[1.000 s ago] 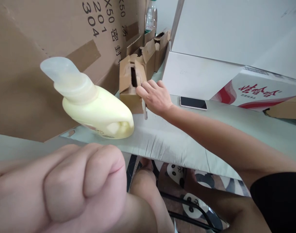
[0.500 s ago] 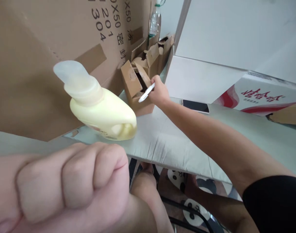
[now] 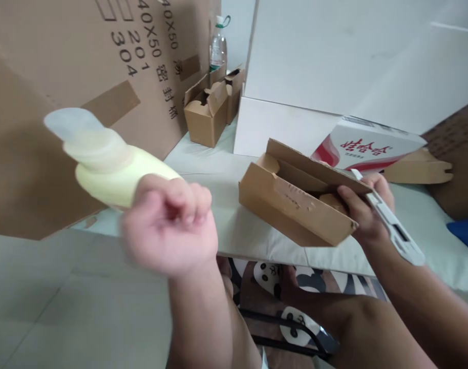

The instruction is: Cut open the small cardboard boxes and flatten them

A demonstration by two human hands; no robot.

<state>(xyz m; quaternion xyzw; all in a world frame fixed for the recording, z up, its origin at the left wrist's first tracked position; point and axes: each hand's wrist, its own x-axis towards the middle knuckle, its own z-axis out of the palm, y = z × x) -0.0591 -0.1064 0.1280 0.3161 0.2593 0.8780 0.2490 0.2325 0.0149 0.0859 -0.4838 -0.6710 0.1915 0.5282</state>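
My left hand (image 3: 168, 225) is closed round the base of a pale yellow bottle (image 3: 103, 164) with a cloudy white cap, held tilted up to the left above the table's near edge. My right hand (image 3: 366, 212) grips a small open cardboard box (image 3: 295, 200) by its right end, lifted over the table with its open flaps facing up. A white utility knife (image 3: 391, 228) is held in the same hand, lying along the box's back edge and pointing down to the right.
A large printed carton (image 3: 65, 77) stands at the left. Small open cardboard boxes (image 3: 205, 110) and a water bottle (image 3: 217, 48) sit at the back. White boxes (image 3: 314, 77) and a red-and-white carton (image 3: 368, 146) stand on the pale green table (image 3: 218, 174). A panda-print cloth (image 3: 280, 292) lies below.
My right hand has pulled a small box from the back row toward me and now holds it with the knife. My left hand has moved away from the camera, lifting the bottle.
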